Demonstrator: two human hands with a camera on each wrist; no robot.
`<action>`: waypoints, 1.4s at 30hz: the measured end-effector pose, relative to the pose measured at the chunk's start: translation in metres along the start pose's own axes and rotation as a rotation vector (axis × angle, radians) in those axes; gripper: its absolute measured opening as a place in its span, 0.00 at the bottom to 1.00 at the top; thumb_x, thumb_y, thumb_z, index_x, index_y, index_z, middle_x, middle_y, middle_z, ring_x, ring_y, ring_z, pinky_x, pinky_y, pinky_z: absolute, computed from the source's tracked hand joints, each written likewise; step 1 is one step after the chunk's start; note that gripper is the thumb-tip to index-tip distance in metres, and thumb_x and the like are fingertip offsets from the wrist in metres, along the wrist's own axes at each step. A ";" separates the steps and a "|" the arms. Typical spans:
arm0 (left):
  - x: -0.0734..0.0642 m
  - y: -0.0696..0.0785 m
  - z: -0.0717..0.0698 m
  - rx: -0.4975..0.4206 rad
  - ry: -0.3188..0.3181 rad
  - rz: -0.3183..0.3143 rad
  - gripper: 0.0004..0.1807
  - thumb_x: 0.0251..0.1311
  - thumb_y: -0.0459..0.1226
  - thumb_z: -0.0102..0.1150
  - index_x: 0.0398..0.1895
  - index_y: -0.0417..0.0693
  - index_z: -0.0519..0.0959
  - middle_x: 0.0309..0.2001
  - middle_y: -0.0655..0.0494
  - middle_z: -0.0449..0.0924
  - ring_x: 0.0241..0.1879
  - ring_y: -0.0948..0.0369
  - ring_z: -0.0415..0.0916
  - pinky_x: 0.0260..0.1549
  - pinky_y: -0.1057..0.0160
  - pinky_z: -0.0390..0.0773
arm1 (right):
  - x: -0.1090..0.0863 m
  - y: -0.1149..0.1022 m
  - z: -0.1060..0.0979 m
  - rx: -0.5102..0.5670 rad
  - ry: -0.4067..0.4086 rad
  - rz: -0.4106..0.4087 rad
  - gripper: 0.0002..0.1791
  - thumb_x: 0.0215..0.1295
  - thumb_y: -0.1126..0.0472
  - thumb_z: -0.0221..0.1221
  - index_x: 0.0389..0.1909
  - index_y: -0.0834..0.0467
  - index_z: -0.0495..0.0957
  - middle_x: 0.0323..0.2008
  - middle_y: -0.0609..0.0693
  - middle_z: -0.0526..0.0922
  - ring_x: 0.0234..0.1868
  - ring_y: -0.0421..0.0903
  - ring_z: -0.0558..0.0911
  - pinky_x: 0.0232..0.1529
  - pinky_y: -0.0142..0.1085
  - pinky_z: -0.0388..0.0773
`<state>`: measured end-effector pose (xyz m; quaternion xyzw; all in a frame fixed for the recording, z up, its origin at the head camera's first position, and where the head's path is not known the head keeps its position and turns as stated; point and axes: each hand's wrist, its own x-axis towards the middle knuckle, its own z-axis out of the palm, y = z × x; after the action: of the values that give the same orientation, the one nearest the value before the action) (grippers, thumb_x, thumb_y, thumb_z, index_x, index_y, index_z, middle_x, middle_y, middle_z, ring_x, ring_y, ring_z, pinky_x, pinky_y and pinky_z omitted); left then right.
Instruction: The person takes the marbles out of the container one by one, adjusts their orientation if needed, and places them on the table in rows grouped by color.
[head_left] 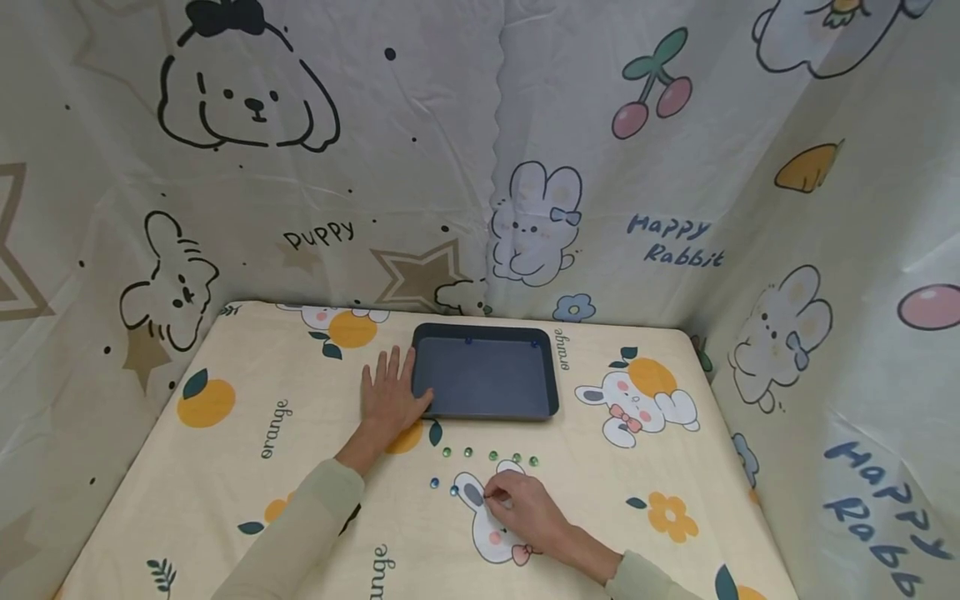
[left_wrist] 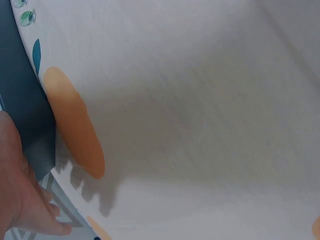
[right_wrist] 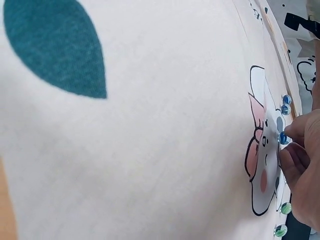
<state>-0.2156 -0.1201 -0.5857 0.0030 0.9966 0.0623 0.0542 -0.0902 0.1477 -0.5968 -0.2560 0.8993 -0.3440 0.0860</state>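
My right hand [head_left: 528, 510] pinches a blue glass marble [right_wrist: 283, 138] between thumb and fingertips, low over the rabbit print on the cloth. To its left lie two more blue marbles [head_left: 434, 482]. Several green marbles [head_left: 492, 456] form a loose row just beyond them. A dark rectangular tray [head_left: 487, 379] lies at the back of the table. My left hand [head_left: 388, 396] is at its left side with fingers extended, the thumb reaching the near left corner. In the left wrist view, the same hand [left_wrist: 25, 195] shows beside the tray's dark wall.
A cream tablecloth [head_left: 300, 492] with oranges, flowers and rabbits covers the table. Printed curtains [head_left: 420, 167] hang behind it and along both sides. Two small dark blue spots [head_left: 534, 343] show at the tray's far inner edge.
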 end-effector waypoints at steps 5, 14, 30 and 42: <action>-0.001 0.000 -0.001 -0.009 0.004 -0.001 0.49 0.66 0.63 0.47 0.81 0.48 0.45 0.79 0.40 0.42 0.77 0.42 0.38 0.71 0.37 0.39 | 0.006 0.000 -0.007 -0.031 0.086 -0.056 0.06 0.63 0.66 0.66 0.38 0.52 0.82 0.36 0.40 0.82 0.36 0.31 0.79 0.38 0.26 0.80; 0.000 0.000 0.001 -0.013 0.017 0.001 0.49 0.66 0.63 0.48 0.81 0.47 0.45 0.79 0.40 0.42 0.77 0.42 0.38 0.71 0.36 0.37 | 0.048 0.001 -0.043 -0.027 0.268 -0.154 0.08 0.61 0.69 0.66 0.41 0.61 0.83 0.38 0.48 0.84 0.38 0.41 0.83 0.39 0.30 0.82; -0.002 0.000 0.000 -0.006 0.002 -0.013 0.50 0.66 0.63 0.48 0.81 0.49 0.44 0.79 0.41 0.41 0.77 0.42 0.37 0.71 0.37 0.36 | 0.174 0.019 -0.076 -0.106 0.163 0.009 0.19 0.66 0.65 0.65 0.58 0.61 0.80 0.54 0.56 0.81 0.48 0.49 0.84 0.47 0.37 0.82; -0.002 0.002 -0.004 -0.030 -0.013 -0.010 0.50 0.66 0.63 0.48 0.81 0.48 0.44 0.79 0.40 0.40 0.77 0.42 0.36 0.71 0.37 0.36 | 0.230 0.033 -0.070 -0.233 0.099 0.087 0.16 0.66 0.66 0.64 0.55 0.60 0.82 0.50 0.55 0.85 0.48 0.48 0.84 0.49 0.41 0.81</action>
<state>-0.2138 -0.1185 -0.5816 -0.0023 0.9952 0.0768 0.0610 -0.3229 0.0891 -0.5612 -0.2078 0.9466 -0.2453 0.0258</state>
